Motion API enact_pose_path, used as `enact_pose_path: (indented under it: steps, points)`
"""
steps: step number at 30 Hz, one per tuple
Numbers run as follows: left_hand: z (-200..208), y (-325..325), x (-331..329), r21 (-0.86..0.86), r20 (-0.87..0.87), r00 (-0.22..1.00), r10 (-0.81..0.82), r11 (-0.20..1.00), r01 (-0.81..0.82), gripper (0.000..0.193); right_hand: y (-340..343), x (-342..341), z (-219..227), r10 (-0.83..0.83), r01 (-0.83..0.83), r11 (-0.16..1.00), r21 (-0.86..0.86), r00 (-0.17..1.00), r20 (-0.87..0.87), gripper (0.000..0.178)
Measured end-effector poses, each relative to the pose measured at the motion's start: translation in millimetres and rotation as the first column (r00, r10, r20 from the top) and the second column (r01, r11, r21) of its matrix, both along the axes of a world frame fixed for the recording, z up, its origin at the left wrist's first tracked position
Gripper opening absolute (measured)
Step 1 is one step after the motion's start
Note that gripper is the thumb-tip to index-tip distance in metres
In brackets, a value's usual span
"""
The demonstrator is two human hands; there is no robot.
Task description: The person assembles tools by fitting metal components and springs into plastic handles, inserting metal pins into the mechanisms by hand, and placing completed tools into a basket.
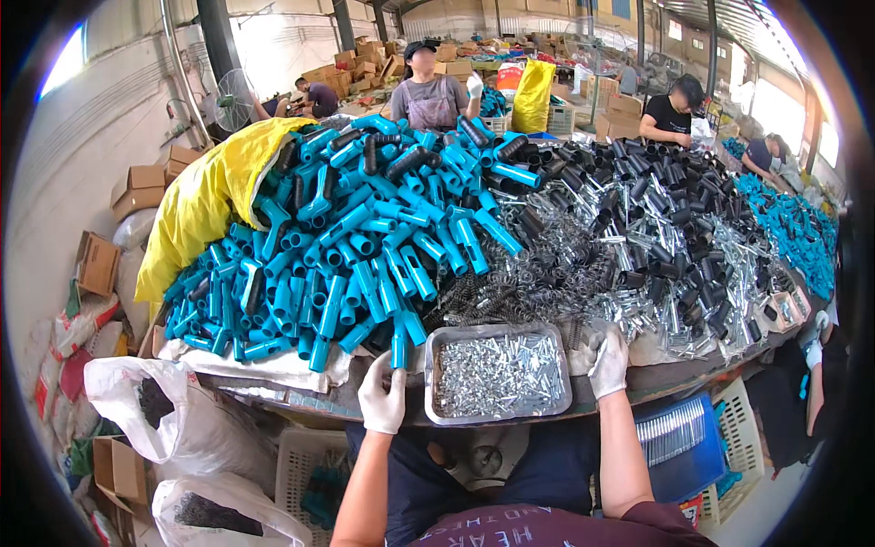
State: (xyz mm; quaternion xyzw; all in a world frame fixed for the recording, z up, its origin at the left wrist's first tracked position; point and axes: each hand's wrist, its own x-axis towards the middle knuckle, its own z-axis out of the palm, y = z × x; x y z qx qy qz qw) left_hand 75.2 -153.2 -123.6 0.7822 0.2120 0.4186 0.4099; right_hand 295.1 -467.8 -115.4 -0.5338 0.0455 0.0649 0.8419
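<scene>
My left hand (382, 397), in a white glove, is at the table's near edge. Its thumb and fingers close around the lower end of a teal plastic handle (398, 345), which points down from the big heap of teal handles (346, 237). My right hand (609, 366), also gloved, reaches to the front of the pile of metal parts; its fingers are curled, and what they pinch is too small to make out. Between my hands a grey tray (498, 419) holds many small silver pins. Dark coil springs (538, 264) are heaped behind it.
Black sleeves and silver rods (674, 237) pile up on the right. A yellow sack (205, 205) spills onto the heap at left. White bags (178, 410) stand on the floor; a blue crate (684, 447) sits under the table at right. Several people work across and along the table.
</scene>
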Motion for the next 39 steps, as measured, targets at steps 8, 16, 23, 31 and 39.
enact_pose_path:
  steps: [8,16,23,31,39]
  points:
    - [186,-34,19,0.306,-0.202,0.951,-0.233,0.908,0.288,0.069,51,-54,172,0.427,-0.264,0.897,-0.355,0.729,0.535,0.045]
    - [308,-81,56,0.679,0.021,0.946,-0.322,0.700,0.223,0.074,97,-87,287,0.368,-0.188,0.930,-0.317,0.455,0.811,0.043]
    - [347,-48,27,0.553,0.174,0.950,-0.259,0.824,0.123,0.065,74,-60,317,0.262,-0.066,0.963,-0.261,0.460,0.848,0.057]
    - [358,-38,14,0.494,0.258,0.950,-0.174,0.869,0.026,0.062,52,-42,320,0.079,0.023,0.994,-0.104,0.495,0.865,0.047]
    - [355,-11,7,0.483,0.262,0.949,-0.177,0.875,0.030,0.067,39,-32,317,0.006,0.054,0.998,-0.037,0.482,0.876,0.042]
